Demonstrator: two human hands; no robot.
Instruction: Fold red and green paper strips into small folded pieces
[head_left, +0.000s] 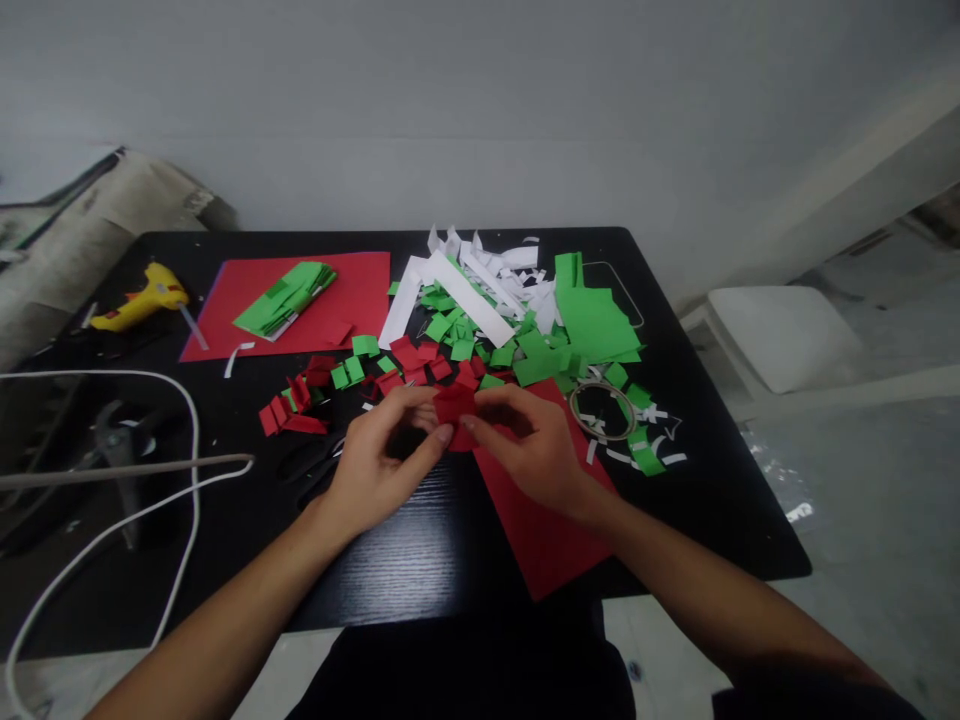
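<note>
Between my two hands, above the middle of the black table, is a small piece of red paper (455, 404). My left hand (386, 452) pinches its left side with thumb and fingers. On the other side, my right hand (536, 445) grips the same piece, its thumb near the left thumb. Under my right hand lies a larger red sheet (541, 520). Just beyond my fingers, small folded red pieces (409, 353) and green pieces (463, 335) lie scattered. Dark-handled scissors (311, 462) rest beside my left wrist, partly hidden by it.
White paper strips (472, 300) are heaped at the back, beside green sheets (600, 325). A ring-shaped roll (602, 411) sits at right. A yellow glue gun (146, 298), red sheet (360, 285) with a green bundle (285, 298), and white cable (196, 430) occupy the left. A white stool (784, 325) stands right.
</note>
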